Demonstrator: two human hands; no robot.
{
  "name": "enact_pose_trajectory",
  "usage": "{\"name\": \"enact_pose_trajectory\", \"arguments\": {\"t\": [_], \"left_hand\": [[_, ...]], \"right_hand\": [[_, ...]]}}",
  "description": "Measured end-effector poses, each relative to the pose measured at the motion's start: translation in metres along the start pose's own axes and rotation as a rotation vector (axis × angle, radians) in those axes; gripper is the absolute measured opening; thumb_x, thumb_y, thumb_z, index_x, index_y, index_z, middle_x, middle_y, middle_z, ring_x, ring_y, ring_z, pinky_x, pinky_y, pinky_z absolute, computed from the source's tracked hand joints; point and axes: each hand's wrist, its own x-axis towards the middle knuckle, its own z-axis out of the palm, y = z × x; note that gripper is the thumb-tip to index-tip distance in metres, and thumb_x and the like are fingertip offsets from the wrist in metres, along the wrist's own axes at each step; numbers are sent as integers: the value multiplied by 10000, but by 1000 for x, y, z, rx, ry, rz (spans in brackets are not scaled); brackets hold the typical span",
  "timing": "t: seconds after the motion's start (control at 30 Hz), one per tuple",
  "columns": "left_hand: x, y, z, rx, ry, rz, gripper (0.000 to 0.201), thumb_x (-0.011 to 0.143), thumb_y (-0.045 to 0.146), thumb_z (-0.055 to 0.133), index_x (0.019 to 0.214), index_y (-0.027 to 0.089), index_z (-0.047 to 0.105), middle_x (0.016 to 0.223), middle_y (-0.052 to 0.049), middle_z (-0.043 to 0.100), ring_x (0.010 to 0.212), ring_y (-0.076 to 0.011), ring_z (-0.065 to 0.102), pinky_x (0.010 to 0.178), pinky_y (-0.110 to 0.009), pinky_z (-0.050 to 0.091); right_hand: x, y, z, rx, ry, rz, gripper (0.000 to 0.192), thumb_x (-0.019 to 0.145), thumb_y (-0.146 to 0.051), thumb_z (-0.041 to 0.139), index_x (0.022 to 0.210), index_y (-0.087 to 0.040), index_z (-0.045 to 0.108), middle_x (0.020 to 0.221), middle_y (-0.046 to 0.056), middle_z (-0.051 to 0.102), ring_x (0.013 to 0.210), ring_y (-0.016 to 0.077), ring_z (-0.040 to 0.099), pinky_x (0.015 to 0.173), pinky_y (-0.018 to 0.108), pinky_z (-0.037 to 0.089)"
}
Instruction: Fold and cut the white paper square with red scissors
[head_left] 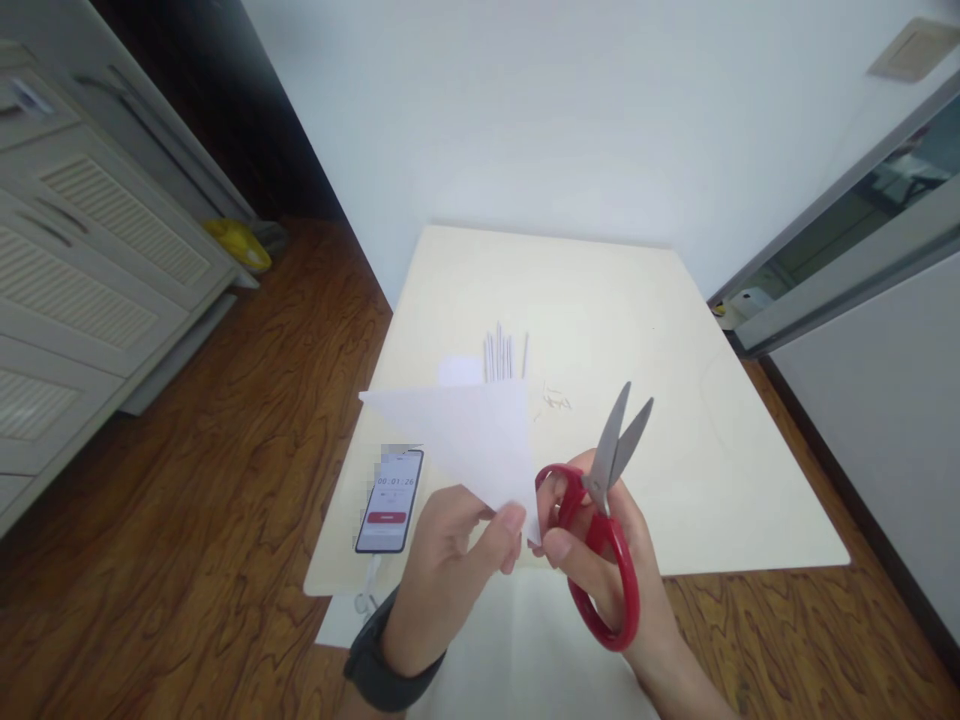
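Note:
A white sheet of paper (472, 430), roughly triangular in outline, is raised above the near side of the table. My left hand (465, 545), with a black band on the wrist, pinches its lower edge between thumb and fingers. Red-handled scissors (604, 490) sit in my right hand (600, 560), blades slightly apart and pointing up and away. The right thumb and fingertips also meet the paper's lower right corner; how firmly they grip it I cannot tell.
A phone (390, 500) showing a timer lies at the table's left edge. Beyond the paper are several thin white sticks (499, 355), a small white sheet (460, 371) and thin brown scraps (556, 400) on the pale table (712, 450). A wall (540, 120) borders the far side.

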Motion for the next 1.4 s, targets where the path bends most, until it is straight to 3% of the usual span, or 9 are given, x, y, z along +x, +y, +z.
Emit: {"name": "enact_pose_trajectory", "arguments": {"t": [0.13,0.37,0.67,0.87,1.0,1.27,1.4], "left_hand": [[-2,0,1,28,78,7,288,807,249,597,522,210,583,463,13,591,422,-132,510,462,-246,396],[-1,10,6,105,-6,42,264,821,250,558,581,222,665,446,11,574,440,-161,545,473,-268,426],[-3,8,6,4,-44,-37,267,776,266,619,515,210,619,474,-4,568,454,-154,504,472,-276,419],[3,6,4,-192,82,2,379,837,338,571,486,200,534,454,14,482,457,-128,461,464,-270,353],[9,13,3,-275,140,7,360,824,343,595,499,194,560,456,20,471,437,-114,439,430,-263,318],[13,17,4,-333,115,12,354,818,296,594,485,199,526,446,26,467,419,-113,452,430,-271,323],[13,18,2,-323,115,-7,371,813,300,592,469,196,501,438,26,455,412,-113,459,413,-265,321]], "right_hand": [[-2,0,3,6,-8,37,260,806,-240,694,872,-241,442,791,-32,534,667,112,539,581,248,412],[-3,-3,8,-107,78,-31,259,790,-174,668,833,-246,423,697,-65,495,595,91,464,528,206,373],[-3,-4,6,-41,54,-29,245,764,-71,584,816,-243,418,652,-78,450,553,92,411,508,212,344],[-10,2,-4,-81,-39,55,294,814,-279,673,826,-244,382,660,-66,450,556,102,387,527,245,303],[-16,5,-10,-105,-145,127,339,853,-497,583,871,-245,356,663,-46,477,595,136,465,600,294,362],[-17,2,-6,-230,-227,107,557,733,-774,455,893,-243,396,749,-12,422,612,141,338,606,305,340],[-18,-2,-10,-239,-236,130,550,754,-771,423,912,-245,404,795,10,440,642,156,351,607,305,340]]}}
